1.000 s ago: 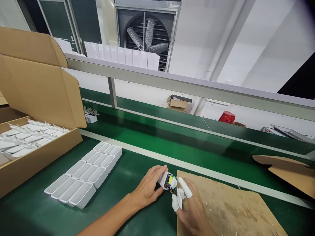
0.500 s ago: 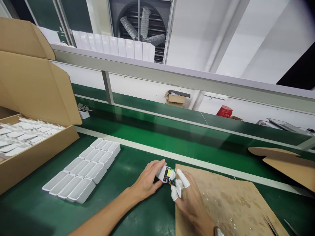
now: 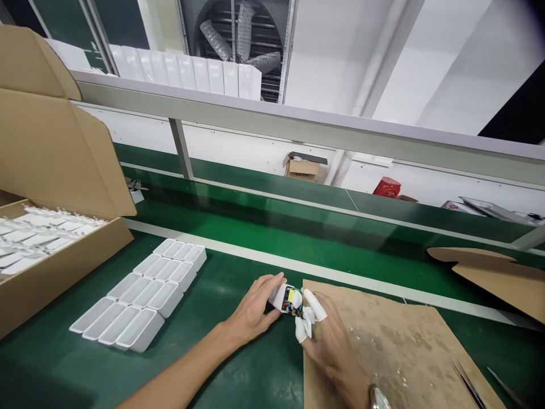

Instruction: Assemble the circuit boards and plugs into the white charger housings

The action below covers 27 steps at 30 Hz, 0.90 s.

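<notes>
My left hand [image 3: 255, 309] is closed round a small white casing [image 3: 279, 295], held just above the green belt [image 3: 238, 369] at the near left corner of the cardboard sheet [image 3: 395, 346]. My fingers hide most of the casing; only its open end shows. A board [image 3: 293, 301] with yellow and green parts sticks out of it, too small to read. My right hand [image 3: 327, 346] meets it there, white-capped fingertips [image 3: 313, 304] pinched together on the board's end. The frame's lower edge cuts off my right wrist.

To the left, well apart, white shells [image 3: 140, 298] lie in rows on the belt, and beyond them an open box [image 3: 55, 267] runs out of frame. Thin metal tools [image 3: 468, 383] are cropped at the sheet's near right corner. A cardboard scrap [image 3: 489, 278] lies far right. Between shells and hands the belt is bare.
</notes>
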Each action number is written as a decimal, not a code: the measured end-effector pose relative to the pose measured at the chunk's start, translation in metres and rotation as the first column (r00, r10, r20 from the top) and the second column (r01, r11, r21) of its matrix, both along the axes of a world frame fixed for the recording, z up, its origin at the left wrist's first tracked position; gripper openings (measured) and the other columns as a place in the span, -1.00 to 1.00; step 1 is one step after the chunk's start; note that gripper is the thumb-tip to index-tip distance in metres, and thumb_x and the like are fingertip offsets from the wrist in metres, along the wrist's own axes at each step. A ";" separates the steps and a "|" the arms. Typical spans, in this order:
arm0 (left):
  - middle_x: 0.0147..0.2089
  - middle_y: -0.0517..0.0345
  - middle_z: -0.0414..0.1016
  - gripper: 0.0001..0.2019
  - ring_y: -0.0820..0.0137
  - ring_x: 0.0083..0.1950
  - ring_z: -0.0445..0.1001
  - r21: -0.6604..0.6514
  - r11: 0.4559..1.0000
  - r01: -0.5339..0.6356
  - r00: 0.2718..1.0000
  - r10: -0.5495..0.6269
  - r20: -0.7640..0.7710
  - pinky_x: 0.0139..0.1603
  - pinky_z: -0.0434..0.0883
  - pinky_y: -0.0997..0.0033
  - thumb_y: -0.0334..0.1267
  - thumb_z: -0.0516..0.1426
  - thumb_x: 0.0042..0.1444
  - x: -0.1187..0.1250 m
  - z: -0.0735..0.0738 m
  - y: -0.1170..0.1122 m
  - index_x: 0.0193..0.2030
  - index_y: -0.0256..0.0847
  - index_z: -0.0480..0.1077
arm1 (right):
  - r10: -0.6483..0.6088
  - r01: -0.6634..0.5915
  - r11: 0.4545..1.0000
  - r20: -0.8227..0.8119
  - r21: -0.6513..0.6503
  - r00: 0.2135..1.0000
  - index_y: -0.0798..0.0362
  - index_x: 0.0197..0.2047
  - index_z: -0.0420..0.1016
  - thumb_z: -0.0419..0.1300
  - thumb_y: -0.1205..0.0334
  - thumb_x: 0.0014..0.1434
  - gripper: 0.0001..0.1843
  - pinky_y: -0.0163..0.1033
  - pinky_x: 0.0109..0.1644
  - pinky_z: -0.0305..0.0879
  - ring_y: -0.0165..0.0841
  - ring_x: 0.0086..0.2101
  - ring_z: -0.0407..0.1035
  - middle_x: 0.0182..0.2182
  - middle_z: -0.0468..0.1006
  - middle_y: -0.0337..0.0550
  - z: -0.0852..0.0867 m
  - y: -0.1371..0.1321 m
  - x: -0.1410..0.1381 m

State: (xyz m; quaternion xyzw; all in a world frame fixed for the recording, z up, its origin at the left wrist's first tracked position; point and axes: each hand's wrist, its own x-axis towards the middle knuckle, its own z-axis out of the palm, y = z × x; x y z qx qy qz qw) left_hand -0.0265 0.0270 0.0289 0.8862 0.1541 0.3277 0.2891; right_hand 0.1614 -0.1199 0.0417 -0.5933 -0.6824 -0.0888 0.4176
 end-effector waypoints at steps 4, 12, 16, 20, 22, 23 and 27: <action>0.41 0.02 0.38 -0.12 0.10 0.43 0.25 -0.008 1.000 -0.003 1.000 0.003 -0.002 0.45 0.35 -0.12 -0.47 0.24 0.27 0.001 -0.002 0.001 0.58 0.09 -0.11 | -0.003 0.003 1.000 0.028 0.017 1.000 -0.05 0.53 0.05 0.12 0.41 0.32 -0.24 0.13 0.07 0.56 -0.03 0.08 0.44 0.13 0.50 0.09 0.004 -0.001 0.000; 0.39 0.02 0.41 -0.15 0.07 0.41 0.28 0.016 1.000 0.027 1.000 -0.027 0.006 0.41 0.37 -0.13 -0.37 0.27 0.30 0.004 0.002 -0.005 0.57 0.13 -0.09 | 0.059 -0.059 0.997 0.006 -0.040 0.998 -0.08 0.52 0.03 0.12 0.44 0.35 -0.25 0.16 0.17 0.49 -0.04 0.16 0.38 0.18 0.48 0.06 0.008 -0.002 -0.002; 0.41 -0.02 0.39 -0.12 0.04 0.37 0.34 -0.049 0.995 0.091 0.996 -0.092 -0.022 0.39 0.39 -0.17 -0.32 0.26 0.30 0.003 0.005 -0.006 0.59 0.11 -0.15 | 0.087 -0.087 0.995 -0.015 -0.047 0.996 -0.03 0.50 0.08 0.21 0.32 0.37 -0.29 0.21 0.18 0.48 0.02 0.16 0.38 0.17 0.48 0.11 0.013 -0.003 -0.001; 0.42 -0.07 0.41 -0.19 0.13 0.36 0.45 -0.325 0.924 0.202 0.978 -0.207 0.020 0.42 0.38 -0.10 -0.38 0.17 0.29 0.002 0.007 -0.007 0.58 0.01 -0.13 | 0.097 -0.102 0.993 -0.083 -0.053 0.992 -0.04 0.39 0.27 0.16 0.27 0.43 -0.49 0.15 0.10 0.56 -0.02 0.09 0.45 0.10 0.52 0.10 0.012 -0.003 0.002; 0.38 -0.08 0.45 -0.28 0.18 0.31 0.50 -0.455 0.868 0.201 0.979 -0.187 0.077 0.42 0.40 -0.05 -0.39 0.13 0.30 0.003 0.009 -0.008 0.54 -0.05 -0.03 | 0.079 -0.085 0.994 -0.083 -0.072 0.993 -0.07 0.35 0.34 0.12 0.31 0.45 -0.56 0.14 0.17 0.55 -0.04 0.16 0.44 0.18 0.51 0.09 0.007 -0.001 0.003; 0.37 -0.10 0.46 -0.32 0.19 0.30 0.51 -0.503 0.841 0.200 0.980 -0.171 0.103 0.42 0.39 -0.03 -0.38 0.12 0.31 0.004 0.009 -0.008 0.52 -0.08 0.00 | 0.079 -0.087 0.992 -0.078 -0.096 0.994 -0.07 0.36 0.34 0.12 0.32 0.45 -0.55 0.14 0.22 0.53 -0.05 0.20 0.43 0.23 0.49 0.08 0.004 0.000 0.003; 0.37 -0.16 0.45 -0.38 0.18 0.34 0.48 -0.566 0.802 0.190 0.981 -0.140 0.131 0.45 0.34 -0.08 -0.29 0.11 0.37 0.005 0.011 -0.009 0.50 -0.13 0.02 | 0.136 -0.149 0.976 -0.091 -0.159 0.987 -0.05 0.40 0.33 0.07 0.41 0.44 -0.48 0.00 0.25 0.54 -0.13 0.19 0.47 0.27 0.49 0.03 -0.007 0.005 0.002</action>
